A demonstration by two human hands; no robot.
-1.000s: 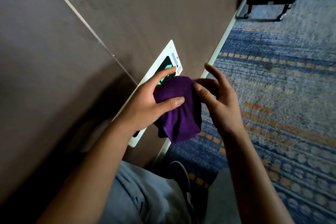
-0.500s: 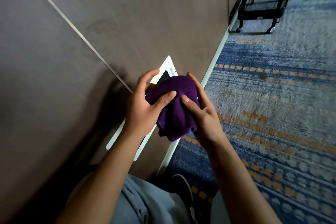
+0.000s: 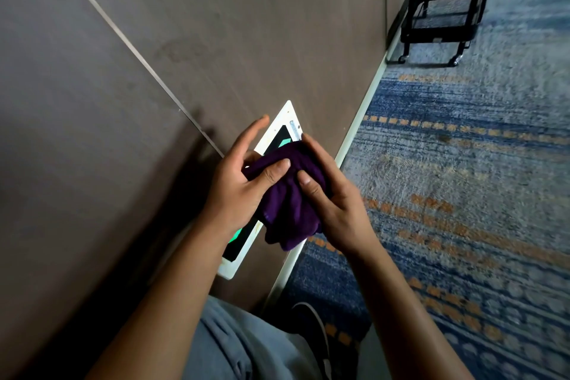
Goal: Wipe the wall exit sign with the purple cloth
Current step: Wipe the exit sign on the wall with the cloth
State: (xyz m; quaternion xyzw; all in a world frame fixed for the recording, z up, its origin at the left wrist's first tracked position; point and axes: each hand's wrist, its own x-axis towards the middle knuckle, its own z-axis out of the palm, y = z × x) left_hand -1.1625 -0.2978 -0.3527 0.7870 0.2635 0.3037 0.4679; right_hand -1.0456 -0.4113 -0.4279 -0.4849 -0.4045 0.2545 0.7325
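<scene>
Here the purple cloth point(image 3: 288, 194) is bunched between both hands, just in front of the exit sign point(image 3: 279, 129), which sits low on the brown wall point(image 3: 216, 25) near the skirting and the blue carpet point(image 3: 462, 194). The left hand point(image 3: 243, 185) pinches the cloth with its thumb on top, while the other fingers stretch out toward the sign. The right hand point(image 3: 333, 194) curls around the cloth from the other side, thumb pressing into it. I judge the step to be the folding of the cloth into a pad, so the wiping itself is not yet begun. The next move calls for one hand to press the pad flat on the sign face and slide it along.
</scene>
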